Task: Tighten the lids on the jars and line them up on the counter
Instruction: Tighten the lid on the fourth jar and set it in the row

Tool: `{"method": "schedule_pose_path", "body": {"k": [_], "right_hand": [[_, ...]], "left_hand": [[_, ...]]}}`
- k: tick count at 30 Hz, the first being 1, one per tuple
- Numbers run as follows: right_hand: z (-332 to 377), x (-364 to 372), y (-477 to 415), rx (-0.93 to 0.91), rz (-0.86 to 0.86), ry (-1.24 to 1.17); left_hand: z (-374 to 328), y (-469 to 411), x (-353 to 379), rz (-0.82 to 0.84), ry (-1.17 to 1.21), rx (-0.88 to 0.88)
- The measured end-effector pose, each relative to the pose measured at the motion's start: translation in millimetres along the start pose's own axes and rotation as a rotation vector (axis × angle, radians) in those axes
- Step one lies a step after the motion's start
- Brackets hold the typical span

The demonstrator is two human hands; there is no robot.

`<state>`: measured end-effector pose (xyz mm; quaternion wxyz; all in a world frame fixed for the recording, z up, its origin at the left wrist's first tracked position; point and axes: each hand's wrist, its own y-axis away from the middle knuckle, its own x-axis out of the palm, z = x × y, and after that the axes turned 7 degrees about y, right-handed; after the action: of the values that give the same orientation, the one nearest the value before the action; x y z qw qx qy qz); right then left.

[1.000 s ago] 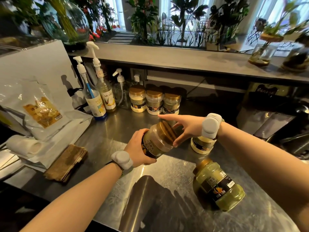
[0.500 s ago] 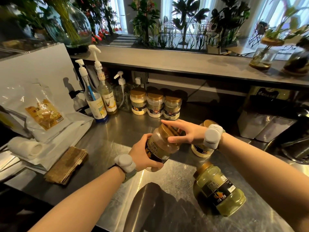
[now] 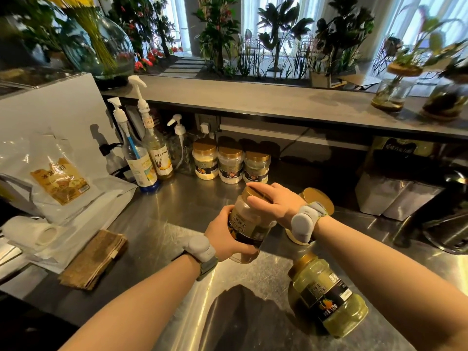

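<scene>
My left hand [image 3: 222, 236] grips the body of a brownish jar [image 3: 247, 224] held above the steel counter [image 3: 162, 214], tilted away from me. My right hand [image 3: 272, 202] curls over its gold lid [image 3: 250, 192]. Behind my right wrist stands another gold-lidded jar [image 3: 317, 198], mostly hidden. A yellow-green jar [image 3: 326, 297] lies on its side at the near right. Three gold-lidded jars [image 3: 230, 160] stand in a row at the back of the counter.
Pump bottles [image 3: 149, 155] stand left of the jar row. A printed pouch [image 3: 58, 178], a paper roll [image 3: 33, 231] and a brown folded cloth [image 3: 95, 259] lie at the left. Silver bags [image 3: 395, 196] and metal ware [image 3: 448, 231] sit at the right. A shelf [image 3: 253, 102] overhangs the back.
My right hand went from open, with fingers stretched past the lid, to curled over the lid. The held jar rose slightly and stands more upright.
</scene>
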<state>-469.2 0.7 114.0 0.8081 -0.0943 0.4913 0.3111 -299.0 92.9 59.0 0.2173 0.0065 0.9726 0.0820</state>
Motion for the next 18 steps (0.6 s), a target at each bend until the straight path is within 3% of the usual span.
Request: {"method": "schedule_pose_path", "body": {"k": [8,11,15,18], "right_hand": [[2,-3,-14,0.124,0.000,0.071],[1,-1,-20,0.150,0.044,-0.012],[0,10,-24,0.210,-0.094,-0.264],[-4,15,-28,0.332,-0.176,-0.279]], "left_hand": [[6,-16,1,0.022,-0.041,-0.054],[9,-21,-1,0.006,-0.075,-0.056],[14,-32,-11,-0.031,-0.034,-0.081],[18,-41,-18,-0.043,0.016,-0.107]]}}
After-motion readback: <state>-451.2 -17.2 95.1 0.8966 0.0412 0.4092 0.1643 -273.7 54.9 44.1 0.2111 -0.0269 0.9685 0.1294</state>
